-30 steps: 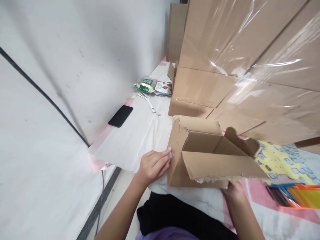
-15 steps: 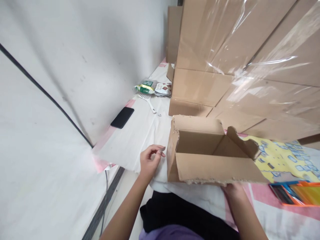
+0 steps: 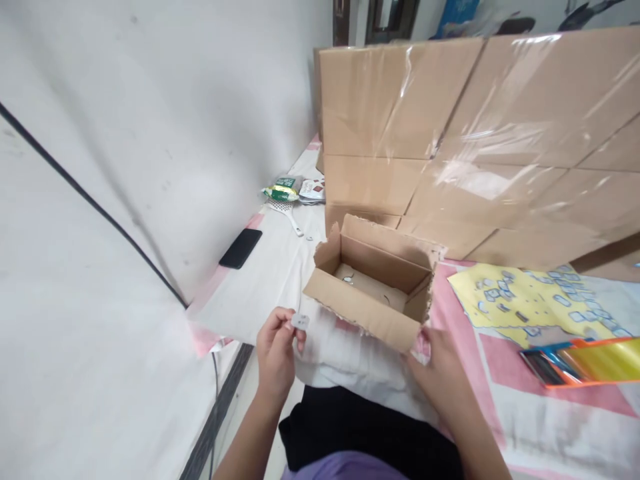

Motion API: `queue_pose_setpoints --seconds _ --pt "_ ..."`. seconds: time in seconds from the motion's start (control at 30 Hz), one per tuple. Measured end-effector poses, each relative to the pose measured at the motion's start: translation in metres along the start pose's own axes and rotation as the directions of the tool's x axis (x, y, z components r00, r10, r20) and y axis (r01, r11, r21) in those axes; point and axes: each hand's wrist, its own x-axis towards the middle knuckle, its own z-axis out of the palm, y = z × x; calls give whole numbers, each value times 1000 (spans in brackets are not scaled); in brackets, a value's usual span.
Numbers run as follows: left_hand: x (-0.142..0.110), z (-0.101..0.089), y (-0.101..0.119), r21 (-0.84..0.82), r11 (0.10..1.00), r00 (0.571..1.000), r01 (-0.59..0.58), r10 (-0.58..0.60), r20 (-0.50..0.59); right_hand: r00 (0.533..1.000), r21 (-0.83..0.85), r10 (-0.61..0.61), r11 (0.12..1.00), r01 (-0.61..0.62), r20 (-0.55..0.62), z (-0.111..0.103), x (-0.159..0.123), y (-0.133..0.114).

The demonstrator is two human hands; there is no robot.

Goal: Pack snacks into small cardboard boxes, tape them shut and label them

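An open cardboard box (image 3: 361,312) with torn flaps rests on a white cloth in front of me, a few small pale pieces lying on its floor. My left hand (image 3: 277,352) is closed in a pinch on a small white piece (image 3: 300,322), just left of the box's near corner. My right hand (image 3: 434,369) is at the box's near right corner, touching the lower edge; its fingers are mostly hidden under the cardboard.
A stack of plastic-wrapped cartons (image 3: 470,140) stands behind the box. A black phone (image 3: 241,248), snack packets (image 3: 281,189) and a white slotted utensil (image 3: 287,213) lie by the wall. A yellow sheet (image 3: 525,303) of small stickers and an orange packet (image 3: 585,360) lie to the right.
The box has been set down flatter with its opening upward, so its inside shows. My left hand came off the box's left side and now pinches a small white piece. The view rose.
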Motion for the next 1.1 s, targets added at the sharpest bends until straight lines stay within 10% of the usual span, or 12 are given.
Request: queue_pose_setpoints --seconds 0.13,0.23,0.37,0.47,0.53,0.63,0.87,1.1 --pt "-51 2 -11 132 978 973 162 -180 144 874 463 -159 883 -83 458 -12 -52 -41" --pt "-91 7 -22 310 930 914 197 -289 286 846 607 -346 794 34 405 -6 -78 -60" --pt "-112 16 -29 461 861 837 213 -405 369 892 385 -414 865 323 182 -26 -79 -31" --pt "-104 16 -30 475 857 847 198 -394 357 931 -80 -340 940 332 -132 -81 -34 21" --pt "-96 11 -29 492 856 872 162 -358 335 945 -473 -142 881 -16 -296 -121 19 54" --pt "-88 -1 -27 556 823 902 116 -321 288 997 -774 -7 632 -51 -71 -151 105 82" --pt "-88 -26 -20 568 806 974 169 -224 28 941 -758 15 597 262 337 -128 172 95" --pt "-51 -70 -10 626 773 995 104 -83 -63 953 -787 95 590 180 289 -140 178 83"
